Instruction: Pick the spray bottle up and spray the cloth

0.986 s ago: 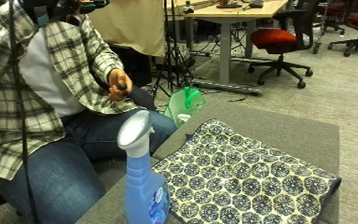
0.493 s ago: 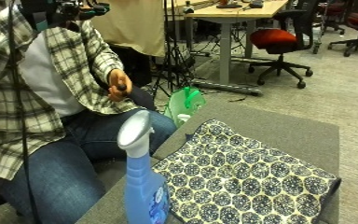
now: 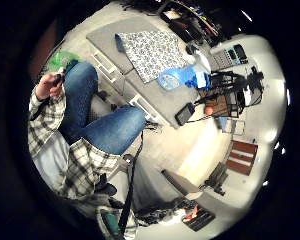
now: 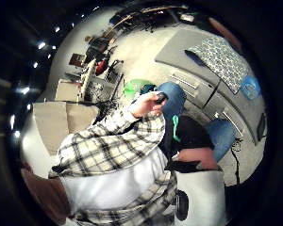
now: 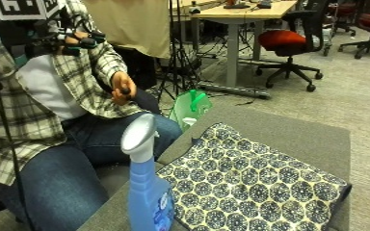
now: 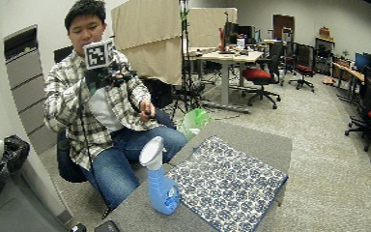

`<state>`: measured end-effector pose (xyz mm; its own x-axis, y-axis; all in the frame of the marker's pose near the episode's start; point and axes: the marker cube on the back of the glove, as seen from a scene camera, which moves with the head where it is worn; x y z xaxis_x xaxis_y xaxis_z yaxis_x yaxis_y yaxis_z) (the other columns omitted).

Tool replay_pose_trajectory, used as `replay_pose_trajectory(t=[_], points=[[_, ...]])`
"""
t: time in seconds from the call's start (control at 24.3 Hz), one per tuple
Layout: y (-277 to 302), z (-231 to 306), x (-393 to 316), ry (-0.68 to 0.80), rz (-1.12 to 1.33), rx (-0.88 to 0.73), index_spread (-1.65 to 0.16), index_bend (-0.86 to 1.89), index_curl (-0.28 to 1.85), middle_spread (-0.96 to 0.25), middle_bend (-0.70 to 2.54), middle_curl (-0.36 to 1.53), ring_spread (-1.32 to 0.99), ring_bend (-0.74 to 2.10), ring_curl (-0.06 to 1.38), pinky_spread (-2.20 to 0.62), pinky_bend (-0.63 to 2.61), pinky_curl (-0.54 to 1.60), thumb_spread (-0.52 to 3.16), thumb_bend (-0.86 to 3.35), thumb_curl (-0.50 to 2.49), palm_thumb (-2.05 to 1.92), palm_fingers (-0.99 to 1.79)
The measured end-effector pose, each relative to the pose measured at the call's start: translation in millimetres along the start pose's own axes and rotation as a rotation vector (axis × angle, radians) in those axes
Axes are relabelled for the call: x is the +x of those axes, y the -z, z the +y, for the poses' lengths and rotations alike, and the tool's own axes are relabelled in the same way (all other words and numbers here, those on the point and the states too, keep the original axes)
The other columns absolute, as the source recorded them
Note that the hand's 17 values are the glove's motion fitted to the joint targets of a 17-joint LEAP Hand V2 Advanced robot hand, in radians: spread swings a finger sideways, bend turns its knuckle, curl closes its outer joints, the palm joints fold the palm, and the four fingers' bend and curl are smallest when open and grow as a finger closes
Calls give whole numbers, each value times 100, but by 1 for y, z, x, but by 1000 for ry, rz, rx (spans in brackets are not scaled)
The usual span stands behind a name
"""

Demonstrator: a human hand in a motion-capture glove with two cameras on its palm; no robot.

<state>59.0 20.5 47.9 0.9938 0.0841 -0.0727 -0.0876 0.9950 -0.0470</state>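
**A:** ok so what's going on here? The spray bottle (image 5: 146,190) is just standing upright on the grey table (image 5: 287,137), right at the near corner of the patterned cloth (image 5: 252,185). Nobody's touching it.

**B:** yeah, it's looking like nothing's started. The person is sitting beside the table with the gloved right hand (image 6: 107,77) raised up at chest height, well apart from the bottle. My guess is it's being held up there as a starting pose before the reach.

**A:** is that hand gripping anything?

**B:** honestly can't tell. There's too much gear around it in the outside view to read it, and both palm views are only looking down at the person's lap and the table from far off. That does fit a hand that's up high and nowhere near the bottle.

**A:** and the other hand?

**B:** the bare left hand (image 5: 122,88) is sitting over the person's thigh, away from the bottle, pinching some small dark thing. Can't tell what it is.

**A:** the cloth is lying flat, at least.

**B:** right, it's spreading out flat from the bottle across the table, probably so the spray lands on it. With the bottle touching or just beside the cloth's corner, I'd say the grab should be easy from the person's side.
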Motion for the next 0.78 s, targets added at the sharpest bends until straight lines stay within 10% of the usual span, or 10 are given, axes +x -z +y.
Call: replay_pose_trajectory(t=[0.78], points=[[-49,11,192,-523,-407,226,-29,13,27,-2,21,26,7,42,26,18,43,21,108,7,41,69,40]])
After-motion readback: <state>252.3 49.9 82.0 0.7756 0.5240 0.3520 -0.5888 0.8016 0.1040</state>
